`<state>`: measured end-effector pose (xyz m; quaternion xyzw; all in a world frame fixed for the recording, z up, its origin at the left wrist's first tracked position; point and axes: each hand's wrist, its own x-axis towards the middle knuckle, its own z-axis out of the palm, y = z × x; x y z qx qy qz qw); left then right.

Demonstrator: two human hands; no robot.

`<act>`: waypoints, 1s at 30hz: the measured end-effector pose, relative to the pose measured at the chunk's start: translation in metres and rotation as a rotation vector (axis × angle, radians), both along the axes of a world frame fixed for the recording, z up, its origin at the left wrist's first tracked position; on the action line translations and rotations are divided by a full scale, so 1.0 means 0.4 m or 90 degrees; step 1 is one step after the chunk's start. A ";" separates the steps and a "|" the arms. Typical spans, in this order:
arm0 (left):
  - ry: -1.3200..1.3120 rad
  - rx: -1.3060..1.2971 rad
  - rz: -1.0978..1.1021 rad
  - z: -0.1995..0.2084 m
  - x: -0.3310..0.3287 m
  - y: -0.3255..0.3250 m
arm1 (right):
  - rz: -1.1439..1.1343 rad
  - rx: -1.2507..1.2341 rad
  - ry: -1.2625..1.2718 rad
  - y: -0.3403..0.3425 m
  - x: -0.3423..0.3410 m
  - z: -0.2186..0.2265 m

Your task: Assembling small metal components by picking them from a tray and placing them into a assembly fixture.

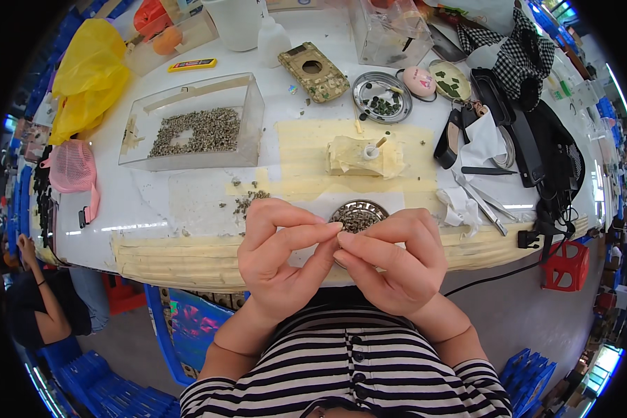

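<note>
Over the table's near edge, my left hand (282, 254) and my right hand (400, 261) meet fingertip to fingertip. Both pinch with thumb and forefinger; whatever sits between the tips is too small to make out. Just beyond them, partly covered by my fingers, stands a round metal dish (381, 209) with many tiny grey-brown parts (357, 221). More of these loose parts (247, 200) lie scattered beyond my left hand. A clear plastic box (146, 164) farther left holds a large heap of similar pieces (205, 131).
A tape-wrapped block (355, 159) with a small cup sits mid-table. Behind it are a camouflaged model tank hull (315, 72) and a metal dish (359, 83) of dark green bits. Tweezers (482, 205) lie right; a pink sieve (72, 167) and yellow bag (90, 73) left.
</note>
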<state>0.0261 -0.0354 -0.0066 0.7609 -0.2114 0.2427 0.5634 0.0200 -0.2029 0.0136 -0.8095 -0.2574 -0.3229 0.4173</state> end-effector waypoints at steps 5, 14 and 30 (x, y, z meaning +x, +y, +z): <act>0.014 -0.015 0.003 0.000 -0.002 0.000 | -0.022 0.013 0.009 0.003 0.002 -0.009; 0.000 -0.034 -0.053 0.003 0.001 0.008 | 0.126 0.174 0.272 -0.004 0.003 -0.012; 0.027 -0.036 -0.026 0.000 -0.002 0.002 | 0.027 0.088 0.088 0.002 0.004 -0.009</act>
